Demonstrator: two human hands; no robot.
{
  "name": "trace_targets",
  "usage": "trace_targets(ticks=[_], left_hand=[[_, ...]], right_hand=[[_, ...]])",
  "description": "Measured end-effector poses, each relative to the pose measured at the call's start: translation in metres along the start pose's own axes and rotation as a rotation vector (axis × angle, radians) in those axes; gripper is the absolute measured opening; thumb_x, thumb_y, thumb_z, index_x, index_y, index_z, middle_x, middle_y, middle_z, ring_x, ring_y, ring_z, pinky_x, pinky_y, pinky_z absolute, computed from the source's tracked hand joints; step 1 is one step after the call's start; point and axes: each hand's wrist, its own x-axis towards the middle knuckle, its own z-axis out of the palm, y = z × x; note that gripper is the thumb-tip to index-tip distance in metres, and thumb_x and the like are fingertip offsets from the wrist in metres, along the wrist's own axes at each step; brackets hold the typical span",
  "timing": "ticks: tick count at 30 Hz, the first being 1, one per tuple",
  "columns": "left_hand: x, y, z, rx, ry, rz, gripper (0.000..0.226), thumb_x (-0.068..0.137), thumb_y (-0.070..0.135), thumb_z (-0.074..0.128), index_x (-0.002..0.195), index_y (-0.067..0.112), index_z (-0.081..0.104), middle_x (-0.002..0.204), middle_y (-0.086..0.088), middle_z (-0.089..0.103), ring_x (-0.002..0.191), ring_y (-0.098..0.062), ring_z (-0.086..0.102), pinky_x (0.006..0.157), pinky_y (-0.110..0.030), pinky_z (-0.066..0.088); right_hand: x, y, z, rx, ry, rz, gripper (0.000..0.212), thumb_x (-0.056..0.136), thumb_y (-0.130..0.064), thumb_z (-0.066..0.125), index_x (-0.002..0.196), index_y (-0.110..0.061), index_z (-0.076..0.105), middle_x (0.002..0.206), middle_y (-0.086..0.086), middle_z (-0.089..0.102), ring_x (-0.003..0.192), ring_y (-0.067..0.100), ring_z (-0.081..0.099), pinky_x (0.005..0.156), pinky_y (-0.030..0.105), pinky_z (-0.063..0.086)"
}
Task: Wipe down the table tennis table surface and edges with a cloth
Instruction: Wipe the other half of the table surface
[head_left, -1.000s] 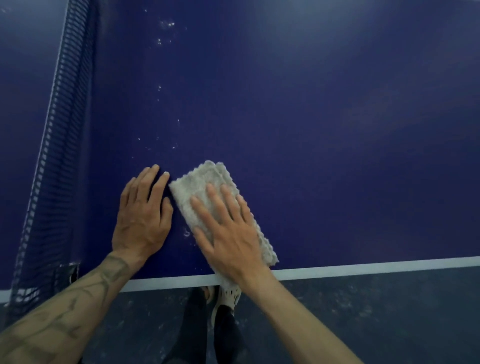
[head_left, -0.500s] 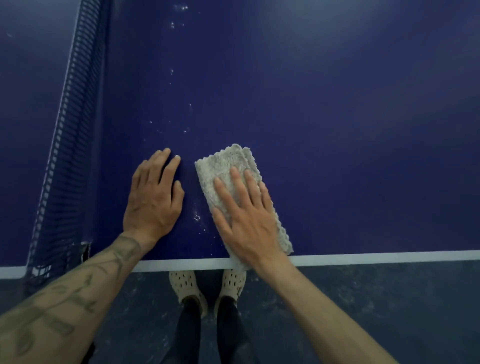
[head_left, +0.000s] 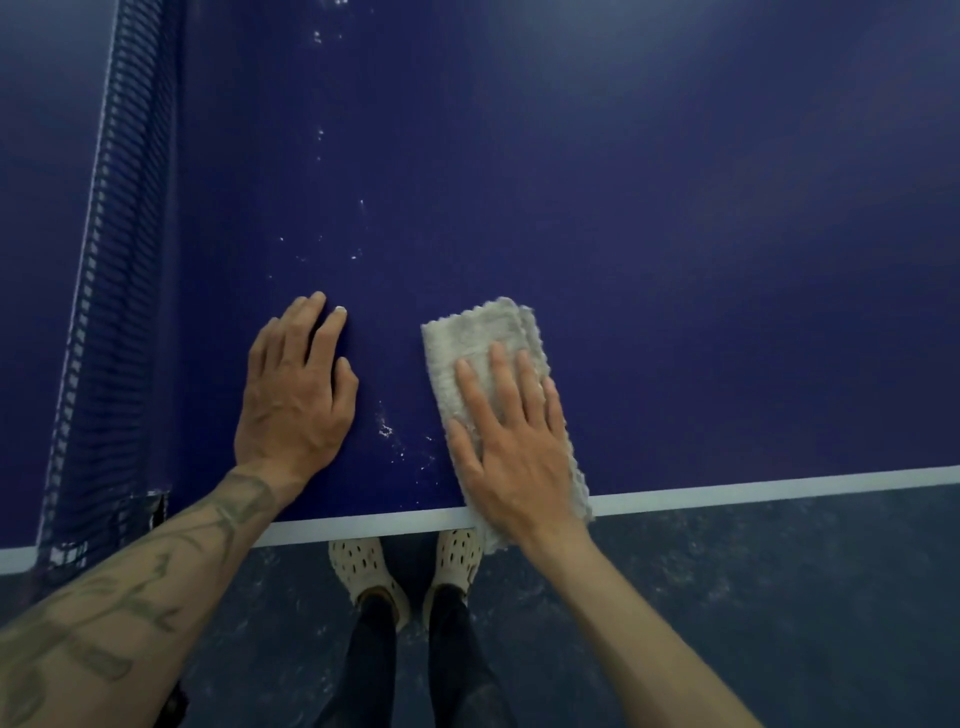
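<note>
Right hand (head_left: 511, 452) lay flat on the folded pale grey terry cloth (head_left: 478, 332), fingers straight and slightly spread, palm pressing it down, nothing gripped. Cloth sat on the dark blue table tennis counter (head_left: 675, 260) at its near edge, long side running away from the person, near end hanging over the white edge stripe (head_left: 779, 488). Left hand (head_left: 296, 395) was flat on bare counter, fingers extended and close together, holding nothing; it sat left of the cloth, near but not touching. White specks of dirt (head_left: 385, 430) lay between the two hands, with more scattered further up. Dark mesh net (head_left: 114, 260) with a white top band ran along the left. Below the edge: cream perforated clogs (head_left: 363, 566) on a dark mottled floor (head_left: 779, 597).
</note>
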Motion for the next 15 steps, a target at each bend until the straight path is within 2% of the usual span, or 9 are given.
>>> trace_targets(ticks=[3, 8, 12, 15], left_hand=[[0.0, -0.001, 0.0, -0.004, 0.007, 0.004, 0.053, 0.105, 0.025, 0.039, 0.154, 0.006, 0.041, 0.162, -0.017, 0.036, 0.153, -0.034, 0.031, 0.129, -0.051, 0.021], [0.0, -0.001, -0.003, -0.012, -0.009, -0.007, 0.053, 0.105, 0.025, 0.038, 0.154, 0.006, 0.041, 0.162, -0.016, 0.035, 0.154, -0.033, 0.03, 0.129, -0.052, 0.021], [0.0, 0.0, -0.005, -0.033, -0.018, -0.008, 0.05, 0.107, 0.018, 0.042, 0.155, 0.005, 0.042, 0.163, -0.017, 0.036, 0.155, -0.033, 0.03, 0.129, -0.052, 0.021], [0.0, -0.001, -0.008, -0.117, -0.013, -0.032, 0.049, 0.104, 0.005, 0.042, 0.153, 0.003, 0.046, 0.163, -0.016, 0.039, 0.154, -0.032, 0.032, 0.129, -0.05, 0.021]], right_hand=[[0.021, 0.017, -0.006, -0.04, -0.013, -0.105, 0.065, 0.112, -0.058, 0.026, 0.171, -0.037, 0.009, 0.18, 0.0, -0.004, 0.166, 0.021, -0.006, 0.134, 0.049, 0.004], [-0.001, 0.041, -0.011, -0.003, 0.018, 0.126, 0.065, 0.112, -0.057, 0.023, 0.171, -0.037, 0.004, 0.18, -0.002, -0.008, 0.166, 0.02, -0.009, 0.134, 0.053, 0.009], [-0.027, -0.025, 0.009, -0.009, 0.075, 0.277, 0.068, 0.112, -0.054, 0.027, 0.172, -0.031, 0.006, 0.18, 0.004, -0.006, 0.166, 0.026, -0.004, 0.133, 0.056, 0.013], [-0.012, -0.082, 0.022, 0.06, 0.082, 0.241, 0.068, 0.112, -0.054, 0.032, 0.172, -0.032, 0.009, 0.18, 0.005, -0.005, 0.166, 0.028, -0.004, 0.133, 0.056, 0.009]])
